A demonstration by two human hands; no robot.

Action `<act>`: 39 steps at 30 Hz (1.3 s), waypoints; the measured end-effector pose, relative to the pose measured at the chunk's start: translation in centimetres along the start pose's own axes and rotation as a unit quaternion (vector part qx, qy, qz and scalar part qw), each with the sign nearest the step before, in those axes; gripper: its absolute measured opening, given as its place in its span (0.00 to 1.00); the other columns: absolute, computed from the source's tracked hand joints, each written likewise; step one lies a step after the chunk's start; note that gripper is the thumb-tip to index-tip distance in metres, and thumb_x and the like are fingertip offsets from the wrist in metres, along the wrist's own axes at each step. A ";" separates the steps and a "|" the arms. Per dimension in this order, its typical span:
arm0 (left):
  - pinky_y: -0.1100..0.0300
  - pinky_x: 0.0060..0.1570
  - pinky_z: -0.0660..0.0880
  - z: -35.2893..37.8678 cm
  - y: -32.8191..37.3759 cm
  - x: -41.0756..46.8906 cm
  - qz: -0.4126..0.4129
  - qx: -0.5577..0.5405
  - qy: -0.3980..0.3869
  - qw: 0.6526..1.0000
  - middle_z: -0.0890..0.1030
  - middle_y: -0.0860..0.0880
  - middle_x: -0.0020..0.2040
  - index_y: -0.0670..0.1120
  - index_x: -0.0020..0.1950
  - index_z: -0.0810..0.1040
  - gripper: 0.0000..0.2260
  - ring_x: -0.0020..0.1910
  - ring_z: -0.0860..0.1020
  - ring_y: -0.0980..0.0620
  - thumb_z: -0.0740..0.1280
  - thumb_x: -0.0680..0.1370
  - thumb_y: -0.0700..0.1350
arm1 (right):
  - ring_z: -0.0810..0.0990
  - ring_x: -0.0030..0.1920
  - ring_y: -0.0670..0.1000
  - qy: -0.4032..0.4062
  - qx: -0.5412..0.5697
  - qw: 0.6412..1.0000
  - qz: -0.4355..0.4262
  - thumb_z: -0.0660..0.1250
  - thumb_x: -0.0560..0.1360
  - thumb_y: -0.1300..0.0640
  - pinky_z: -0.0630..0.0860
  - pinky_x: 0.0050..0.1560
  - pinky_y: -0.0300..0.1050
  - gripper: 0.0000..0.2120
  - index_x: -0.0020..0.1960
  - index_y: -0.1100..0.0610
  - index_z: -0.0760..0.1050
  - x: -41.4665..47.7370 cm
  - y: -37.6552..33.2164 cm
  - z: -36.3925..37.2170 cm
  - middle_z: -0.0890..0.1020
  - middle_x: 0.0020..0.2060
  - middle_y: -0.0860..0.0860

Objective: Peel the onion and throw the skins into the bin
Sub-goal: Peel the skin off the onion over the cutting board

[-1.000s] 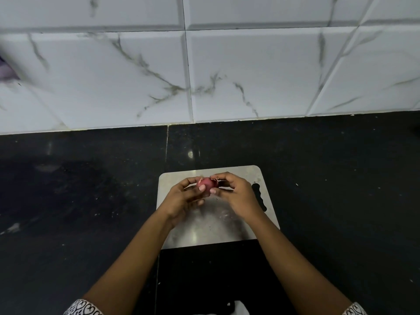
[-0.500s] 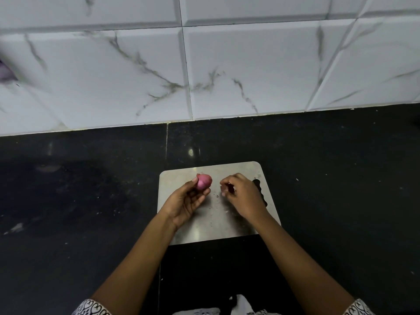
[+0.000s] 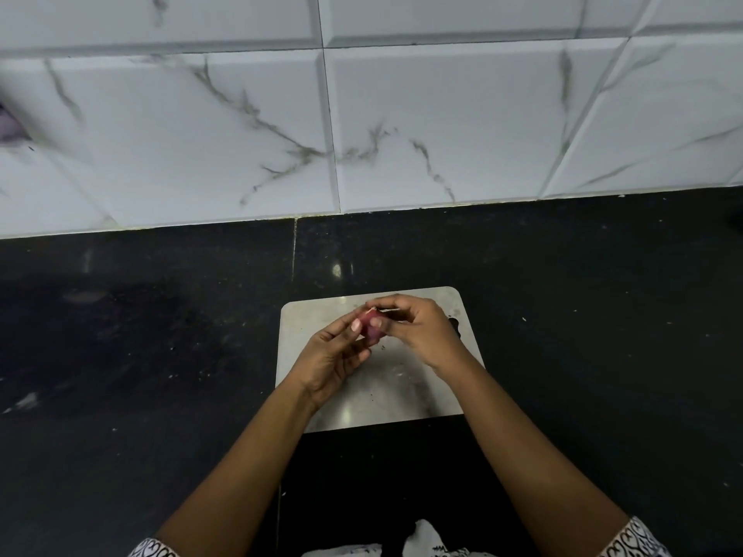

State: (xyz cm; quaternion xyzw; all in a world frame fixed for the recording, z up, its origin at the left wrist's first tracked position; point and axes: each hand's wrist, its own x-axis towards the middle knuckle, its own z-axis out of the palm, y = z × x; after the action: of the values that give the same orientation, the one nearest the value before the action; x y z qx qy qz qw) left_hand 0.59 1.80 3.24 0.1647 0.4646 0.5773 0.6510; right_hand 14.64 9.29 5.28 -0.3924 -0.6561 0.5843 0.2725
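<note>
A small red onion (image 3: 369, 324) is held above a steel cutting board (image 3: 386, 400) that lies on the black counter. My left hand (image 3: 333, 355) grips the onion from below and the left, thumb on its front. My right hand (image 3: 422, 327) closes over the onion's top right, fingertips pinching at a thin pale strip of skin. Most of the onion is hidden by my fingers. No bin is in view.
The black stone counter (image 3: 161, 355) stretches to both sides, speckled with small crumbs. A white marble-patterned tiled wall (image 3: 402, 126) stands behind it. The board's dark handle cutout (image 3: 455, 324) shows at its right edge, beside my right hand.
Half a second ago my right hand was apart from the onion, to its right; it has come back onto the onion's top. My left hand has kept hold of the onion.
</note>
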 end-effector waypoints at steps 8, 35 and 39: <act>0.64 0.36 0.78 0.1 -0.7 -0.2 0.032 -0.010 0.013 0.999 0.80 0.43 0.58 0.46 0.60 0.78 0.17 0.50 0.81 0.50 0.67 0.71 0.41 | 0.82 0.51 0.47 0.020 0.107 0.994 0.028 0.70 0.70 0.66 0.79 0.53 0.41 0.12 0.50 0.53 0.80 -0.9 -0.1 -0.1 0.83 0.47 0.47; 0.63 0.35 0.79 0.7 -1.0 0.3 0.041 -0.006 0.048 0.998 0.83 0.45 0.49 0.45 0.56 0.79 0.13 0.39 0.83 0.52 0.68 0.72 0.43 | 0.75 0.48 0.39 0.025 -0.223 0.964 -0.143 0.75 0.67 0.61 0.76 0.45 0.30 0.18 0.53 0.54 0.74 -0.8 0.3 -0.3 0.73 0.48 0.45; 0.63 0.35 0.79 0.6 -1.0 0.3 0.047 -0.005 0.052 0.998 0.82 0.44 0.50 0.45 0.55 0.79 0.10 0.40 0.82 0.52 0.67 0.74 0.40 | 0.76 0.48 0.43 0.007 -0.225 0.966 -0.125 0.76 0.65 0.63 0.78 0.43 0.32 0.17 0.50 0.54 0.73 -0.3 -0.3 -0.6 0.74 0.47 0.45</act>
State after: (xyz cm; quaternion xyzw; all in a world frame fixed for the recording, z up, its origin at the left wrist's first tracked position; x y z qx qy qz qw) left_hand 1.63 2.00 2.72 0.1526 0.4868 0.6176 0.5987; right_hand 15.20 9.38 5.66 -0.3620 -0.8126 0.3805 0.2528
